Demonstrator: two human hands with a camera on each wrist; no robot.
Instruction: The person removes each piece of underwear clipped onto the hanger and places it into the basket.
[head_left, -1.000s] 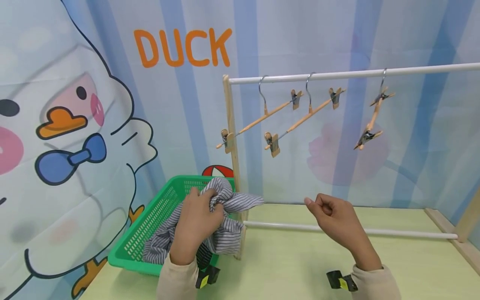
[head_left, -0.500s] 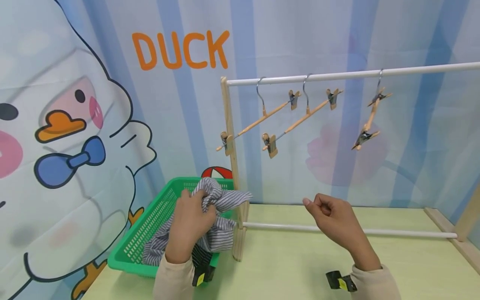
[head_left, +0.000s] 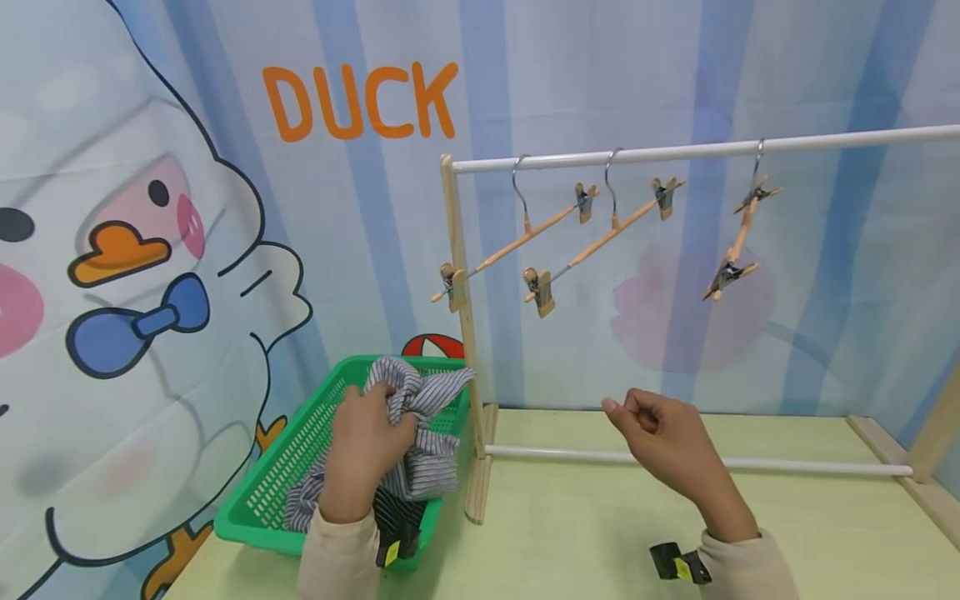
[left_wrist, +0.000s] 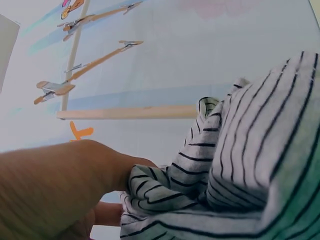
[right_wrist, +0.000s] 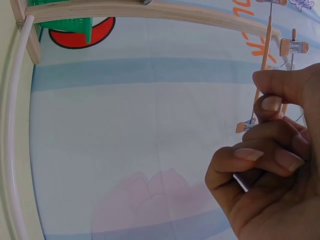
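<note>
In the head view my left hand (head_left: pixel 365 446) pinches a bunched grey-and-white striped cloth (head_left: pixel 431 467) over the green basket (head_left: pixel 258 533). Part of the cloth sags into the basket, and one corner sticks out towards the rack post. The left wrist view shows the gathered folds of the striped cloth (left_wrist: pixel 250 145) between thumb and fingers, with the fingertips hidden. What kind of garment it is cannot be told. My right hand (head_left: pixel 667 437) is raised in the air over the table, holding nothing. Its fingers are loosely curled and the thumb lies straight, as the right wrist view shows.
Three wooden clip hangers hang on the white rail (head_left: pixel 690 151): a left hanger (head_left: pixel 517 243), a middle hanger (head_left: pixel 607 237) and a right hanger (head_left: pixel 738 237). A wooden post (head_left: pixel 465 333) stands right beside the basket. Darker striped fabric (head_left: pixel 393 512) lies in the basket.
My left hand has moved left with the striped cloth, whose free corner has drawn back from beyond the post to over the basket. The right hand has stayed nearly still.
</note>
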